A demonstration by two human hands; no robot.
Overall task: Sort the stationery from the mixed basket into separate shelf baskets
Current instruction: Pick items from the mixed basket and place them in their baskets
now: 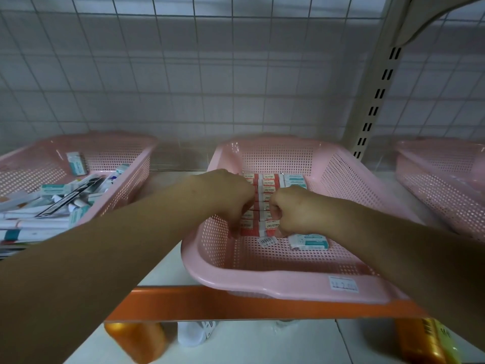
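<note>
Left hand (225,195) and right hand (294,208) are curling fingers over rows of red-and-white cardboard eraser boxes (266,189) in the pink perforated plastic basket (262,282) at 12 o'clock; can't tell whether either is actually gripping. Mixed-stationery pink basket (131,174) is sitting at 10 o'clock.

Price label (343,284) on basket rim (262,281): blurred, illegible.
</note>
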